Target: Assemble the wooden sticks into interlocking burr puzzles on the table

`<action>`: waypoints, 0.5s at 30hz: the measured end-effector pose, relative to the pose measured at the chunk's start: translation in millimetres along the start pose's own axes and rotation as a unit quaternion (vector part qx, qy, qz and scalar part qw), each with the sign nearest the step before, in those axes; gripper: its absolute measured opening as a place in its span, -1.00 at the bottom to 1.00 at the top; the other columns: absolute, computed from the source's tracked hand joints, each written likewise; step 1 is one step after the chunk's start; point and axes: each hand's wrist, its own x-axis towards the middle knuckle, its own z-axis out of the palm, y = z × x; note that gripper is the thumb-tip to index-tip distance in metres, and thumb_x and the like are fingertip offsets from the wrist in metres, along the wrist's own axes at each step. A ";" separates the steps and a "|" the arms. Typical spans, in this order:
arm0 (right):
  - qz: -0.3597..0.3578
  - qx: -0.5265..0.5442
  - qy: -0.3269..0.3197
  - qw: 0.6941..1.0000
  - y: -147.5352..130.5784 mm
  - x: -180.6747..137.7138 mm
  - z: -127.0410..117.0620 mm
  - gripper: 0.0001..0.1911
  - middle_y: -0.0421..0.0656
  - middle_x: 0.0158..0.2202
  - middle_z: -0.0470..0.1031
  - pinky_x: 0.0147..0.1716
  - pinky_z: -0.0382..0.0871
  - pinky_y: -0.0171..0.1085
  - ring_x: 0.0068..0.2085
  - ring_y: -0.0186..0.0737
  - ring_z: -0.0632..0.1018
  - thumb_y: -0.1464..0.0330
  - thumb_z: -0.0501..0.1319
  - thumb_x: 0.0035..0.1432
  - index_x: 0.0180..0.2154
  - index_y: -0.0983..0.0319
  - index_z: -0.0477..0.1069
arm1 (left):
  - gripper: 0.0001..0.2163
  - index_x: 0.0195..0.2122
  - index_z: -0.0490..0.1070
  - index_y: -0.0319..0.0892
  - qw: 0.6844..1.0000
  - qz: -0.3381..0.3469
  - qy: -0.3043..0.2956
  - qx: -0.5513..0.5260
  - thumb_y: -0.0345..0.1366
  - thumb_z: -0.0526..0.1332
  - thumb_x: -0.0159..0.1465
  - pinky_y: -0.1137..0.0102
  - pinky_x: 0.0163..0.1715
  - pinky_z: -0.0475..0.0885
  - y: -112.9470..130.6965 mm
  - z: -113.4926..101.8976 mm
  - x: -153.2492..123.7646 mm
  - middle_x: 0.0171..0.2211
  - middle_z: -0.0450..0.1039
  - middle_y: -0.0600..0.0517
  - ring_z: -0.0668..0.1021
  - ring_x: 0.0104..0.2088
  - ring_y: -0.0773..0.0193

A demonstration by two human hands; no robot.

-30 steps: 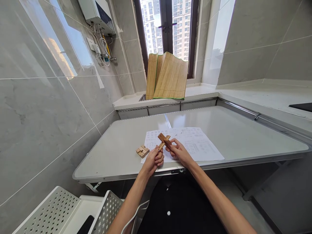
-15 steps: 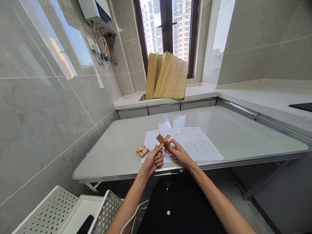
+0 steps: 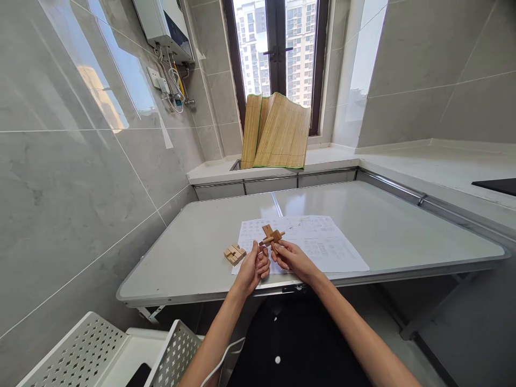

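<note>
Crossed wooden puzzle pieces (image 3: 274,236) are held just above the printed sheet (image 3: 338,247), a flat strip and a thinner stick passing through each other. My right hand (image 3: 293,260) pinches the lower end of the strip between thumb and fingers. My left hand (image 3: 255,266) is closed, its fingers curled, with thumb and forefinger at the left end of the stick. Where those fingertips meet the wood is partly hidden. Left of the hands, a squarish block of interlocked wooden pieces (image 3: 234,254) rests on the table beside the sheet's edge.
The white folding table (image 3: 181,258) reaches back to a counter ledge (image 3: 326,156), where a bamboo mat (image 3: 282,131) leans by the window. Below left is a white perforated basket (image 3: 80,349) near a white cable (image 3: 221,357). A tiled wall (image 3: 80,204) borders the left side.
The crossed pieces have turned in my hands, so the stick now lies nearer to level. My left fingers have shifted to the stick's end. The block on the table stays put.
</note>
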 end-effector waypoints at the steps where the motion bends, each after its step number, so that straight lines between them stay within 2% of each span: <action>1: 0.007 0.013 0.009 1.000 -0.6 0.7 -1.3 -0.57 -0.21 -0.40 0.45 -0.61 0.04 -0.37 -0.61 -0.50 0.21 -0.02 0.32 0.22 -0.24 0.22 0.43 | -0.52 -0.35 0.32 -0.19 1.000 0.002 0.000 0.003 0.19 0.26 0.29 0.60 -0.71 0.09 0.0 -0.1 -0.1 -0.67 -0.03 0.29 -0.02 -0.70 0.52; 4: 0.024 0.038 0.055 0.997 -4.6 3.7 -10.1 -0.57 -0.22 -0.40 0.41 -0.61 0.02 -0.36 -0.60 -0.50 0.21 0.00 0.34 0.20 -0.24 0.25 0.45 | -0.55 -0.34 0.31 -0.18 1.000 0.004 0.006 0.016 0.15 0.30 0.28 0.60 -0.70 0.09 1.2 0.7 -1.4 -0.66 -0.03 0.29 0.00 -0.69 0.52; 7: 0.029 0.018 0.132 0.991 -11.6 7.8 -31.8 -0.56 -0.21 -0.40 0.39 -0.63 0.03 -0.36 -0.57 -0.47 0.22 0.00 0.39 0.15 -0.32 0.26 0.43 | -0.56 -0.34 0.30 -0.18 1.000 0.000 0.009 0.025 0.13 0.31 0.28 0.59 -0.69 0.09 2.9 2.4 -3.2 -0.65 -0.01 0.29 0.01 -0.69 0.52; 12: 0.049 -0.089 0.217 0.971 -24.8 13.6 -92.9 -0.52 -0.16 -0.37 0.45 -0.65 0.11 -0.35 -0.56 -0.42 0.28 -0.03 0.41 0.06 -0.37 0.24 0.40 | -0.60 -0.35 0.29 -0.17 0.999 -0.004 0.009 0.032 0.07 0.32 0.29 0.59 -0.67 0.09 2.8 2.1 -4.3 -0.64 0.02 0.28 0.04 -0.67 0.52; 15: 0.041 -0.158 0.276 0.947 -28.7 17.5 -128.4 -0.51 -0.10 -0.38 0.50 -0.64 0.18 -0.34 -0.56 -0.40 0.32 -0.05 0.40 0.05 -0.38 0.24 0.39 | -0.61 -0.35 0.28 -0.17 0.999 -0.005 0.007 0.038 0.04 0.33 0.29 0.58 -0.66 0.09 1.1 0.4 -3.9 -0.64 0.02 0.28 0.04 -0.67 0.52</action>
